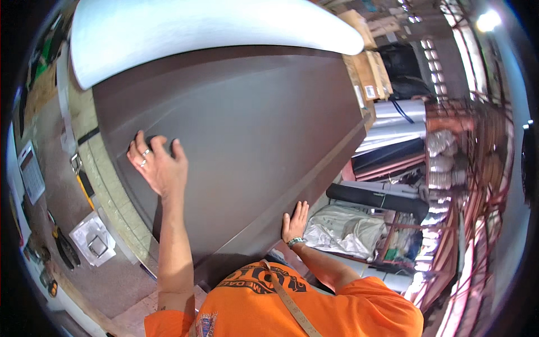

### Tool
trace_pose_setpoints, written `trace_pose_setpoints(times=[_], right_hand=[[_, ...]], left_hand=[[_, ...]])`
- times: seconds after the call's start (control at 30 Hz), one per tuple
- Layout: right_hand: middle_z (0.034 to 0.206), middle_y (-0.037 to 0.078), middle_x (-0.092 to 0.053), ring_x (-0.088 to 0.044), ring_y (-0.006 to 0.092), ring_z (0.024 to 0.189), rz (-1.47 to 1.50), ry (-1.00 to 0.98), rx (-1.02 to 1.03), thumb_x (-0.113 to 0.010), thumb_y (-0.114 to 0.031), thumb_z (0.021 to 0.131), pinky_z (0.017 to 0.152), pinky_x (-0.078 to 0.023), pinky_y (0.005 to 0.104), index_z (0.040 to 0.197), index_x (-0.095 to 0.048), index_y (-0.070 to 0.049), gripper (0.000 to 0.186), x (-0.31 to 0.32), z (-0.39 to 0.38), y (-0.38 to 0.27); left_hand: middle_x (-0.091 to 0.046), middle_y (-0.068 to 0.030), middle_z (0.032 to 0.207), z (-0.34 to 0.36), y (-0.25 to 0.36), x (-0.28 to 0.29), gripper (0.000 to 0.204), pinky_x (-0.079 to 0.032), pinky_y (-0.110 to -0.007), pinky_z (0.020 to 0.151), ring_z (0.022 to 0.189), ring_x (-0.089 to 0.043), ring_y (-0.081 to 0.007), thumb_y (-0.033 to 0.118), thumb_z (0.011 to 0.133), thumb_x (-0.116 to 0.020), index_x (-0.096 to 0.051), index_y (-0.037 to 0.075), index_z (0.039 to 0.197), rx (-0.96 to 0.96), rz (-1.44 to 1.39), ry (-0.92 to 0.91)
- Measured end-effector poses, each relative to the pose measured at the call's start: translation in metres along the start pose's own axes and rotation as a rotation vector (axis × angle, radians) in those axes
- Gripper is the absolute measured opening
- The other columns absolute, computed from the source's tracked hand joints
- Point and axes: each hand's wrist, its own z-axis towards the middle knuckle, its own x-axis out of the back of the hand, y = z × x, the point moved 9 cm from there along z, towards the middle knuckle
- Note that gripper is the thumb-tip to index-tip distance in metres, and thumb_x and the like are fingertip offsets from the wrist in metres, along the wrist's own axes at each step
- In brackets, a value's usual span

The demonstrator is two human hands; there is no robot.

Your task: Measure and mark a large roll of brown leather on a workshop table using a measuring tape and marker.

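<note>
A wide dark brown sheet of material (241,129) covers the table before me, with long straight crease-like lines across it. My left hand (160,165) is over its left part, fingers bent and spread apart, with rings on it and nothing visible in its grasp. Whether its fingertips press on the sheet I cannot tell. Near the sheet's lower right edge, my right hand (294,223) rests flat with fingers stretched out and a band at the wrist. Across the far side lies a large white roll (213,28). A tape measure (289,303) hangs down over my orange shirt.
Along the table's left edge runs a pale strip (106,168). Beyond it, a side surface holds dark-handled pliers (64,248), a white packet (93,238) and a calculator-like device (31,171). To the right are cardboard boxes (376,73), several rolls (398,118) and silvery wrapping (345,227).
</note>
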Motion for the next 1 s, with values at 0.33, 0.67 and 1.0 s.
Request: trace_pose_setpoints(times=[0.33, 0.67, 1.0], right_hand=[[0.164, 0.03, -0.016, -0.011, 0.0465, 0.153, 0.098, 0.048, -0.101, -0.053, -0.047, 0.098, 0.122, -0.013, 0.0587, 0.155, -0.029, 0.003, 0.079, 0.005, -0.004, 0.007], [0.161, 0.031, -0.023, -0.017, 0.0477, 0.151, 0.12, 0.09, -0.058, -0.056, -0.049, 0.096, 0.121, -0.018, 0.0586, 0.153, -0.034, 0.002, 0.079, 0.013, -0.006, 0.013], [0.14, 0.021, -0.055, -0.051, 0.0377, 0.128, 0.496, -0.222, 0.38, -0.069, -0.028, 0.091, 0.104, -0.046, 0.0459, 0.124, -0.063, 0.001, 0.045, 0.06, 0.027, 0.089]], left_hand=[[-0.046, -0.0149, 0.142, -0.01, 0.009, 0.0, 0.028, -0.029, -0.051, 0.118, 0.136, -0.036, -0.0351, 0.03, 0.085, -0.077, -0.063, 0.013, 0.102, -0.035, 0.074, 0.005], [-0.05, -0.0122, 0.147, -0.018, 0.001, -0.013, 0.032, -0.031, -0.045, 0.116, 0.139, -0.037, -0.032, 0.039, 0.089, -0.072, -0.068, 0.015, 0.109, -0.029, 0.156, -0.019], [-0.044, -0.0142, 0.156, -0.064, 0.003, -0.021, 0.057, -0.025, -0.049, 0.121, 0.148, -0.031, -0.0371, 0.045, 0.098, -0.056, -0.051, 0.011, 0.144, -0.032, 0.344, -0.074]])
